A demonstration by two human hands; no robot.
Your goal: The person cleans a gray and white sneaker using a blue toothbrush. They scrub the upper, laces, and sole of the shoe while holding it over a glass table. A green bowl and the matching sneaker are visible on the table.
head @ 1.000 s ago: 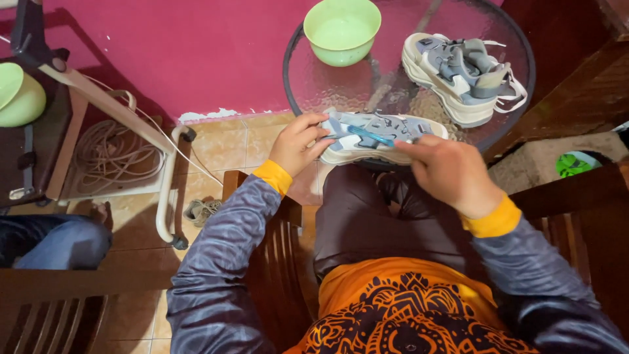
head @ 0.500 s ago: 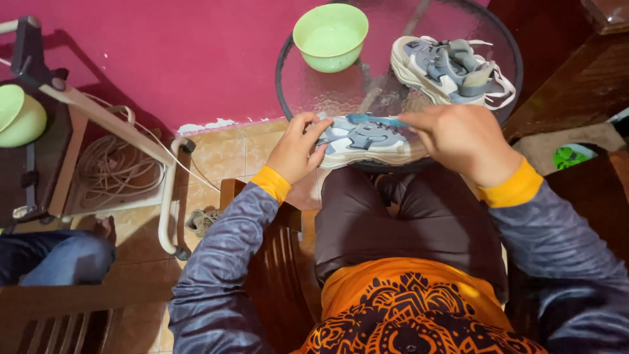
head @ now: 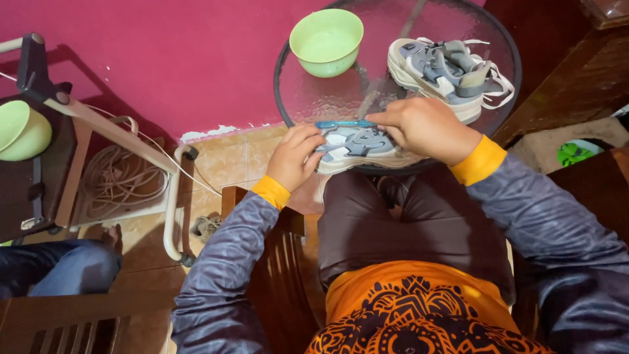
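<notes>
Your left hand (head: 296,157) comes in from 7 o'clock, wrist bent, fingers curled shut around the heel end of a grey and white mesh sneaker (head: 357,145), knuckles up. That sneaker lies on its side at the 6 o'clock edge of the round glass tabletop with the black rim (head: 283,92), just above your lap.

Your right hand (head: 426,128) reaches in from 4 o'clock, forearm angled across the rim, fingers pinched closed on the end of a thin blue plastic brush (head: 344,124). The brush lies level, running toward 9 o'clock along the sneaker's upper side, touching it. Both hands sit close together with the sneaker between them.

At 1 o'clock on the tabletop, a second grey and white sneaker with loose white laces (head: 445,69) stands upright, apart from the held one. At 11 o'clock, a light green plastic bowl (head: 326,40) rests near the rim.

Off the tabletop at 9 o'clock, a white metal tube frame (head: 171,210) stands on the tan tiled floor (head: 223,164), with coiled pale cord (head: 121,180) beside it.
</notes>
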